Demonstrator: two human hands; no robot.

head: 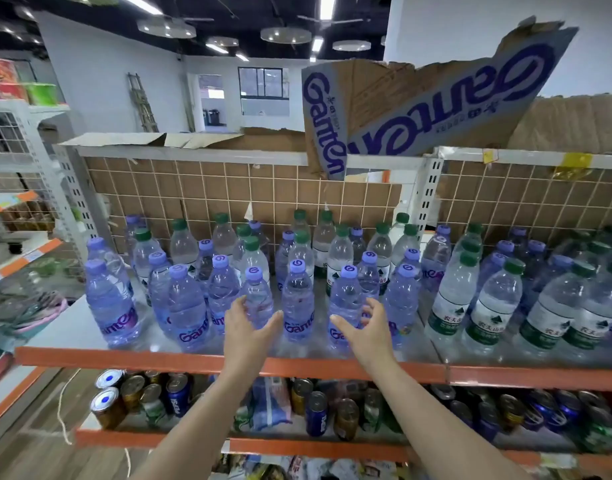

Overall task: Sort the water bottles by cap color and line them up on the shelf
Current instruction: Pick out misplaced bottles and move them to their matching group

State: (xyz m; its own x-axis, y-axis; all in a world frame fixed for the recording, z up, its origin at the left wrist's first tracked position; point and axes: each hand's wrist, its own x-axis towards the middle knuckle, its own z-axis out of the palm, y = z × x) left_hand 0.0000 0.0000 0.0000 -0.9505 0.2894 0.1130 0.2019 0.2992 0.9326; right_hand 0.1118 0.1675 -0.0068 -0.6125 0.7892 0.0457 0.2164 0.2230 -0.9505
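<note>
- A front row of purple-capped bottles (297,299) has been lined up on the shelf (193,358); green-capped bottles (494,303) remain mixed behind.
- Left hand (249,327) and right hand (363,327) are held open, nothing gripped.

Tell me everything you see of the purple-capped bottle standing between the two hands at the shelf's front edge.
The clear plastic purple-capped water bottle stands upright in the front row of the white shelf with an orange front edge. Its cap bears a white swirl, its purple-tinted ribbed body looks full, and a purple Ganten label wraps the lower part. Similar bottles flank it closely. The left hand and right hand reach on either side with fingers spread; neither plainly grips it.
</note>
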